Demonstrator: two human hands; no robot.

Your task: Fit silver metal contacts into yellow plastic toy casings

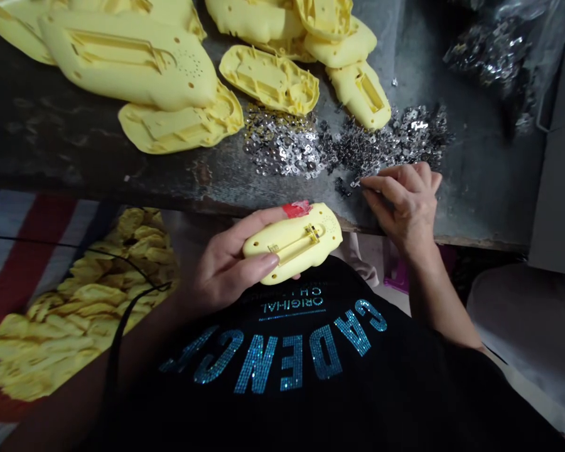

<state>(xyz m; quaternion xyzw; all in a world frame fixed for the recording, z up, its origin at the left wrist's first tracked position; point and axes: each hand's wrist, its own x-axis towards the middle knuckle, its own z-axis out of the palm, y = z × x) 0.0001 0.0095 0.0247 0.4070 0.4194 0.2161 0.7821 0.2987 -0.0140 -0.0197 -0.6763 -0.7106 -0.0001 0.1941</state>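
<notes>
My left hand grips a yellow moulded plastic shell, with a small metal part fitted in its inner side. A strip of red tape shows at the shell's far edge, by my fingertips. My right hand lies over the bench edge, its thumb and forefinger pinched on a small metal piece. Just beyond it spreads a heap of dark and silver metal pieces. Several larger yellow plastic shells lie on the bench farther off.
The dark, worn workbench runs across the view. A plastic bag of metal pieces sits at the back right. Many yellow shells lie on a striped cloth at lower left. A black cable crosses my lap area.
</notes>
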